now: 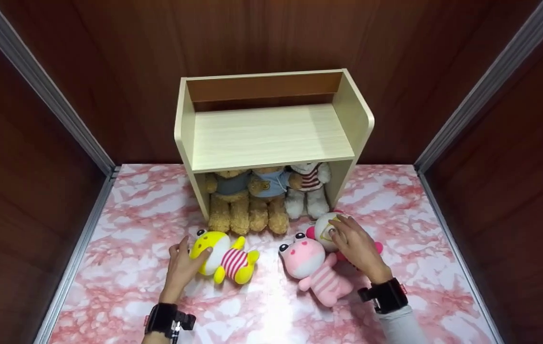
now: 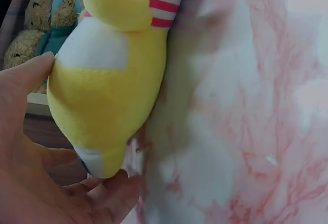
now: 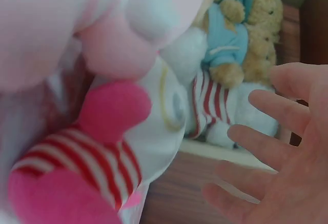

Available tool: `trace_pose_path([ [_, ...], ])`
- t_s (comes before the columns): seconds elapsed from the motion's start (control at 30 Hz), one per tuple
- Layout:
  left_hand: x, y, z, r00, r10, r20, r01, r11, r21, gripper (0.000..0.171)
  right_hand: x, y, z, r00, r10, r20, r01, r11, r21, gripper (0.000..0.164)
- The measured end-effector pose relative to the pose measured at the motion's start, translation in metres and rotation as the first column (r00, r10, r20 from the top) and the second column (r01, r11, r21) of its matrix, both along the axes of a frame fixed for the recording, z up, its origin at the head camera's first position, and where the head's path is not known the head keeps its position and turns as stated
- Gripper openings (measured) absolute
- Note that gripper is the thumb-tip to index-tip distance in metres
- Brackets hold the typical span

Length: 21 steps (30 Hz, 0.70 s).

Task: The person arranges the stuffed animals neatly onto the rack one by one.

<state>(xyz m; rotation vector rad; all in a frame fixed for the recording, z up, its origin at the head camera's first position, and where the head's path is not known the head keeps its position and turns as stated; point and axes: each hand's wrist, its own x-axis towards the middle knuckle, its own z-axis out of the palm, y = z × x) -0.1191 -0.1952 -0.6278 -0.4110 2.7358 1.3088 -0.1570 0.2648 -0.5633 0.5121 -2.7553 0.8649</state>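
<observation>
A yellow plush toy (image 1: 214,253) with a pink-and-white striped body lies on the tabletop at the left. My left hand (image 1: 183,265) grips its head, thumb over the pale muzzle; the left wrist view shows the fingers (image 2: 115,198) curled by its eye. At the right, my right hand (image 1: 359,248) is over a white plush toy (image 1: 324,229) with bright pink limbs. The right wrist view shows these fingers (image 3: 266,144) spread and apart from that toy's head (image 3: 156,147). Beside it lies a pink plush toy (image 1: 307,260) with striped clothing.
A pale wooden two-level shelf (image 1: 271,136) stands at the back. Its lower level holds a brown bear (image 1: 229,200) in grey, another bear (image 1: 269,191) in blue, and a whitish plush (image 1: 308,191) in stripes. Dark wooden panels (image 1: 23,191) surround the pink marbled tabletop (image 1: 142,205).
</observation>
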Motion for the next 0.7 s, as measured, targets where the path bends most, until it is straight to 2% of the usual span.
trace_pose_path([
  [0.13, 0.000, -0.001, -0.004, 0.999, 0.019, 0.044, -0.021, 0.998, 0.063, 0.106, 0.004, 0.010, -0.003, 1.000, -0.024, -0.020, 0.024, 1.000, 0.001, 0.034],
  [0.3, 0.003, 0.000, -0.010, 0.997, 0.022, 0.080, -0.032, 0.991, 0.132, 0.109, 0.012, 0.017, -0.008, 0.998, -0.051, -0.041, 0.052, 0.998, 0.019, 0.035],
  [0.43, 0.003, 0.004, -0.016, 0.999, 0.019, 0.030, -0.024, 0.983, 0.183, 0.101, 0.016, 0.019, -0.009, 0.996, -0.078, -0.033, 0.080, 0.996, 0.040, 0.036],
  [0.57, 0.005, 0.007, -0.020, 0.998, 0.066, -0.019, -0.060, 0.974, 0.219, 0.087, 0.018, 0.020, -0.011, 0.996, -0.088, -0.026, 0.089, 0.995, 0.040, 0.037],
  [0.7, 0.009, 0.010, -0.014, 0.991, 0.123, -0.057, -0.106, 0.965, 0.241, 0.075, 0.018, 0.020, -0.011, 0.995, -0.089, -0.049, 0.090, 0.995, 0.033, 0.039],
])
